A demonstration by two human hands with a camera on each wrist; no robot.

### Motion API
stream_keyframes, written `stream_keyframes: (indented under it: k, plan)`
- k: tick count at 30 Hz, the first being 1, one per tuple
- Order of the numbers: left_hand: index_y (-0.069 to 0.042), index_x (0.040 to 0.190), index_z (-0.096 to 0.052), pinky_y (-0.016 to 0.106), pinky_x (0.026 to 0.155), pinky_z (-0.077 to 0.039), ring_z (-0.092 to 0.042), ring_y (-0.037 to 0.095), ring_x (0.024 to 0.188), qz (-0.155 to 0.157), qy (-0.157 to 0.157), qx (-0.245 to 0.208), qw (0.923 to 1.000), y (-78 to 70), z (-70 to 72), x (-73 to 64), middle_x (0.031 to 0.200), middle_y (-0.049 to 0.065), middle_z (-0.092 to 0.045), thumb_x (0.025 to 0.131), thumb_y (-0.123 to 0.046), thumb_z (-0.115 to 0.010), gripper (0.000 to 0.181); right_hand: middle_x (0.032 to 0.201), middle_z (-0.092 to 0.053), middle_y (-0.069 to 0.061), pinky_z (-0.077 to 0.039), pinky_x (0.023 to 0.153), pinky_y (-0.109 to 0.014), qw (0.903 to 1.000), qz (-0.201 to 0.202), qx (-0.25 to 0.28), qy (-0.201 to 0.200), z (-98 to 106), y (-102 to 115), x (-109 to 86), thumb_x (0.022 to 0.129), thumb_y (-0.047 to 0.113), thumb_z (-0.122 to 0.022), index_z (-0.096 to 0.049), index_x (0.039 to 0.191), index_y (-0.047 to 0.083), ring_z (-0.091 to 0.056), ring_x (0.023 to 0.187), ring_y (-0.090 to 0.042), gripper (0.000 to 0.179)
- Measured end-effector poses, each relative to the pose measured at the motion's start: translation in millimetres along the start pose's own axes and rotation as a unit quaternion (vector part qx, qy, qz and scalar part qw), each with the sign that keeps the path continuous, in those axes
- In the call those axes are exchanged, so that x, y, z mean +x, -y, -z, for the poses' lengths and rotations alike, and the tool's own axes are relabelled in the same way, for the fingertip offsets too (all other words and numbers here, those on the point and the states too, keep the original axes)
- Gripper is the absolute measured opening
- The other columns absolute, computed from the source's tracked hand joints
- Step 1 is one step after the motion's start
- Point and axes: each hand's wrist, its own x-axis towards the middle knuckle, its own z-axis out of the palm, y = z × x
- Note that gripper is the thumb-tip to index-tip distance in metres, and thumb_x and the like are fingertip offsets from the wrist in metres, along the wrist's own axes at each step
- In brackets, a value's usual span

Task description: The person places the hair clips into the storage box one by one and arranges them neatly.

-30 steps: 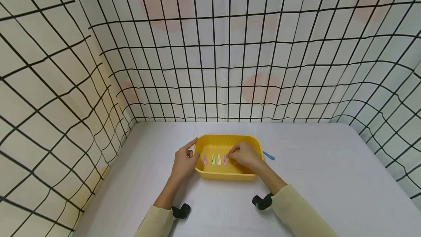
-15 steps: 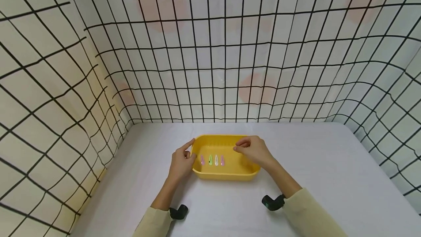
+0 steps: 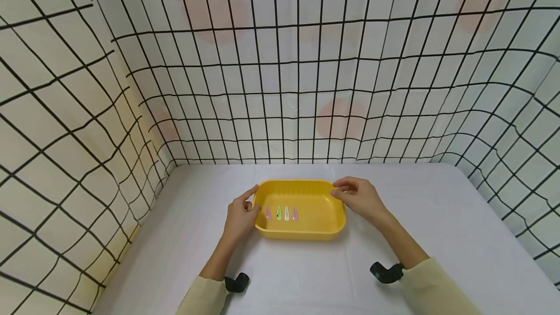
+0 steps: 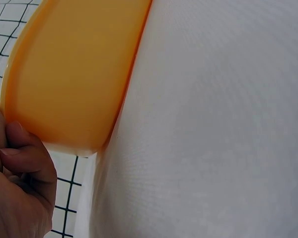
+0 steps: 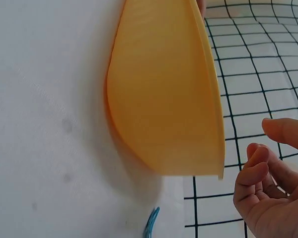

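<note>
A yellow plastic tray (image 3: 321, 215) stands on the white tabletop. My left hand (image 3: 239, 215) grips its left rim, the thumb inside and the other fingers at the outer wall. Snap hair clips lie in a row in the tray's left half: a pink clip (image 3: 268, 213), a green clip (image 3: 279, 213), a white clip (image 3: 286, 213) and another pink clip (image 3: 295, 214). Over the tray's right back corner hovers my right hand (image 3: 359, 199), thumb and fingers apart with nothing between them. A blue hair clip (image 5: 151, 223) on the table shows in the right wrist view; in the head view the right hand hides it.
White cloth (image 3: 302, 276) covers the table. Behind and along both sides rises a white backdrop with a black grid (image 3: 297, 91). A black wrist camera (image 3: 237, 283) sits on the left forearm, another wrist camera (image 3: 387, 272) on the right.
My right hand has let go of the right-hand pink clip, risen, and moved right to the tray's far right corner. My left hand has stayed on the tray's rim.
</note>
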Motion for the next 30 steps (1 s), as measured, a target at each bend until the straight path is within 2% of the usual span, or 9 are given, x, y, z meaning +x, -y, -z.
stream_keyframes:
  k: [5, 14, 20, 30]
  plan:
    - [-0.024, 0.147, -0.06, 0.019, 0.044, -0.031, -0.033, 0.012, 0.047, 0.005, 0.002, -0.001, 1.0, 0.8, -0.4, -0.4, 0.056, -0.003, -0.038, 0.088, -0.007, -0.062, 0.061, 0.111, -0.07, -0.011, -0.056, 0.074, -0.023, 0.9998, -0.004, -0.012, -0.015, 9, -12, -3.9, 0.095, 0.036, -0.073, -0.069, 0.124, 0.008, -0.064, 0.094, -0.027, 0.04]
    - [-0.024, 0.147, -0.059, 0.019, 0.044, -0.031, -0.033, 0.012, 0.047, 0.006, 0.005, 0.002, 1.0, 0.2, -0.1, -0.4, 0.056, -0.003, -0.039, 0.089, -0.007, -0.062, 0.061, 0.112, -0.07, -0.011, -0.058, 0.07, -0.033, 0.9993, -0.02, -0.026, -0.015, 21, -37, -7.7, 0.096, 0.035, -0.07, -0.068, 0.126, 0.007, -0.062, 0.092, -0.033, 0.041]
    - [-0.024, 0.147, -0.059, 0.019, 0.044, -0.032, -0.034, 0.012, 0.047, 0.009, 0.004, 0.006, 0.9999, -0.3, -0.3, 0.4, 0.057, -0.002, -0.039, 0.089, -0.007, -0.062, 0.061, 0.114, -0.071, -0.011, -0.057, 0.069, -0.033, 0.9987, -0.027, -0.041, -0.014, 23, -50, -7.9, 0.096, 0.038, -0.07, -0.069, 0.127, 0.007, -0.061, 0.091, -0.029, 0.044]
    - [-0.024, 0.148, -0.058, 0.019, 0.044, -0.032, -0.034, 0.012, 0.047, 0.011, 0.003, 0.005, 0.9999, 0.6, -1.5, 0.5, 0.057, -0.002, -0.039, 0.089, -0.007, -0.062, 0.061, 0.11, -0.073, -0.01, -0.052, 0.066, -0.024, 0.9966, -0.045, -0.067, -0.014, 19, -70, -3.9, 0.096, 0.034, -0.07, -0.072, 0.122, 0.007, -0.059, 0.089, -0.021, 0.038]
